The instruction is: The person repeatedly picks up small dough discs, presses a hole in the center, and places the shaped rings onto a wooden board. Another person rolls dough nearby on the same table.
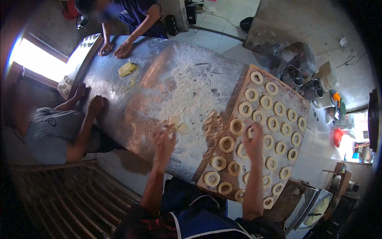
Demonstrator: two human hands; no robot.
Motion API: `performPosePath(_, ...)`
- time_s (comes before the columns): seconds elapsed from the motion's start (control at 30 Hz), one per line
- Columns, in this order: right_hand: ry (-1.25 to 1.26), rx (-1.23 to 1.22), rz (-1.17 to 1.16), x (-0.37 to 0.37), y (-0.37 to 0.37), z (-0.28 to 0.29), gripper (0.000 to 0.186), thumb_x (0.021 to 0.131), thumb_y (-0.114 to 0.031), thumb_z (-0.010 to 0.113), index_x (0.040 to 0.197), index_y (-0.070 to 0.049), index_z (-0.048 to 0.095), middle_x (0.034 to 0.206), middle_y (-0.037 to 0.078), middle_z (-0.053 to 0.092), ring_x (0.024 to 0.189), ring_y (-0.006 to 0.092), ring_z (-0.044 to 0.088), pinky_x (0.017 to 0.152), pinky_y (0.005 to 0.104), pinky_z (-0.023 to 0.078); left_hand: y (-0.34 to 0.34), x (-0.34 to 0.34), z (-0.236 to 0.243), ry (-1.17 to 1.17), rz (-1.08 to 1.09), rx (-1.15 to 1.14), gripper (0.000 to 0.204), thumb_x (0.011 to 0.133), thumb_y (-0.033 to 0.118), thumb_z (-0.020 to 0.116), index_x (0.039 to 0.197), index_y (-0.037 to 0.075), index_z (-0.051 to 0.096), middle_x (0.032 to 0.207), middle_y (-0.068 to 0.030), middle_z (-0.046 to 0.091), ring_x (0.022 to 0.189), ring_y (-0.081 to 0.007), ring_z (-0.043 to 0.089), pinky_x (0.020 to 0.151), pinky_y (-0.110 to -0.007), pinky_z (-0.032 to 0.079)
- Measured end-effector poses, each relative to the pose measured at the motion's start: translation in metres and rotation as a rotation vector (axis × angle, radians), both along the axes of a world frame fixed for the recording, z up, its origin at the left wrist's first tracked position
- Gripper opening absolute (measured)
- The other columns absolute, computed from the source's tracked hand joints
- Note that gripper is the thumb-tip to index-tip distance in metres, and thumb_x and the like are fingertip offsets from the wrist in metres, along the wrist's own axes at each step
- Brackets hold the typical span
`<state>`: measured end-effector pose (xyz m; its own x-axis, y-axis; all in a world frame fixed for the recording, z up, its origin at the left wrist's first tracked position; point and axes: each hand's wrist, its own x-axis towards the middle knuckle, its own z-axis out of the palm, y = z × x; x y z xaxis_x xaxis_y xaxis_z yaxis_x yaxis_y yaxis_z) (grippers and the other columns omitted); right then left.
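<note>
My left hand is over the floured table with its fingers curled together. Something pale shows at its fingertips, too small to make out. Just beyond those fingertips lie two small flat dough discs, one farther off and one to the right. Over the wooden board on the right, my right hand has its fingers bent down onto a dough ring, covering part of it. Rows of similar dough rings cover the board, and my right forearm hides a few of them.
Loose flour coats the metal table. A yellow dough lump lies farther back. Co-workers' hands rest at the far edge and left edge. A tray of dough pieces stands far left; a slatted rack is lower left.
</note>
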<state>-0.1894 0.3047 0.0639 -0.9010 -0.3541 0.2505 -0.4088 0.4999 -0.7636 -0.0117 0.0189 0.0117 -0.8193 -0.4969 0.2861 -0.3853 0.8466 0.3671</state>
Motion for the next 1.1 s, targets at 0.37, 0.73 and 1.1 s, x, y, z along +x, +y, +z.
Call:
performPosePath(0.37, -0.402, -0.197, 0.064, 0.125, -0.135, -0.022, 0.030, 0.086, -0.003, 0.063, 0.115, 0.004, 0.061, 0.102, 0.013, 0.066, 0.090, 0.0180, 0.065, 0.078, 0.0296, 0.053, -0.021, -0.010, 0.021, 0.108, -0.200, 1.213, 0.018, 0.074, 0.006, 0.070, 0.088, 0.003, 0.059, 0.094, -0.0062, 0.060, 0.085, -0.0210, 0.061, 0.074, -0.035, 0.050)
performPosePath(0.73, -0.538, -0.375, -0.013, 0.159, -0.164, 0.005, 0.043, 0.077, -0.009, 0.075, 0.116, 0.003, 0.061, 0.096, 0.013, 0.070, 0.085, 0.0170, 0.067, 0.076, 0.0319, 0.054, -0.025, 0.043, 0.054, 0.266, -0.391, 1.554, 0.017, 0.085, 0.008, 0.063, 0.100, -0.002, 0.062, 0.093, -0.0054, 0.064, 0.090, -0.0139, 0.061, 0.079, -0.031, 0.050)
performPosePath(1.1, -0.757, -0.611, 0.288, 0.155, -0.176, 0.033, 0.053, 0.082, -0.011, 0.065, 0.130, -0.001, 0.045, 0.090, 0.010, 0.064, 0.076, 0.0199, 0.063, 0.074, 0.0303, 0.052, -0.040, 0.039, 0.056, 0.393, -0.470, 2.183, 0.052, 0.088, 0.002, 0.059, 0.133, 0.009, 0.035, 0.105, -0.0090, 0.058, 0.088, -0.0169, 0.059, 0.073, -0.032, 0.051)
